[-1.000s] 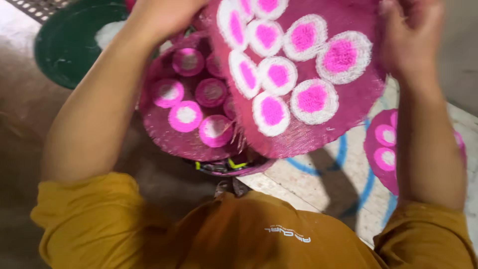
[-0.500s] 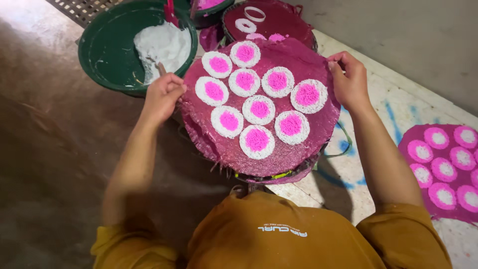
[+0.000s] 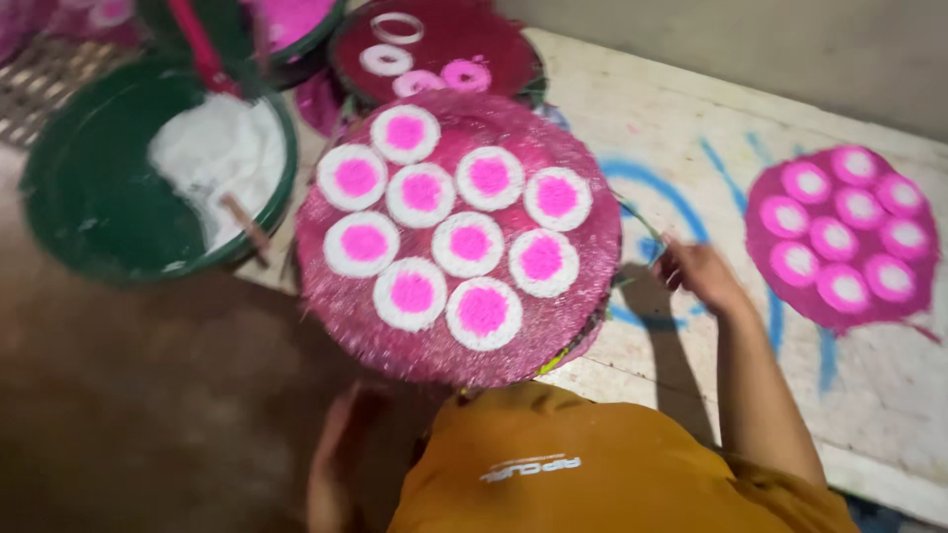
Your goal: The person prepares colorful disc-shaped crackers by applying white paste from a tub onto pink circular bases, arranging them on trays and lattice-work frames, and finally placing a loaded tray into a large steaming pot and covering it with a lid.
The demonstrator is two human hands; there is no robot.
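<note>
A round pink woven tray [image 3: 336,316] lies flat in front of me on a stack of other trays, with several white discs with pink centres [image 3: 469,242] on it. My right hand [image 3: 696,274] is off the tray, just past its right edge, low over the painted slab and holding nothing. My left hand [image 3: 336,449] is blurred below the tray's near edge, over the brown floor, with nothing visible in it. My orange shirt [image 3: 592,469] fills the bottom of the view.
A green basin [image 3: 89,197] with white paste [image 3: 212,148] and a stick stands at the left. A dark magenta tray [image 3: 464,39] with rings lies behind. Another pink tray [image 3: 765,222] of discs rests at the right on the white slab [image 3: 691,128] with blue lines.
The tray was tilted up in both hands, then laid flat on the stack. Both hands have since let go of its rim and drawn back toward me.
</note>
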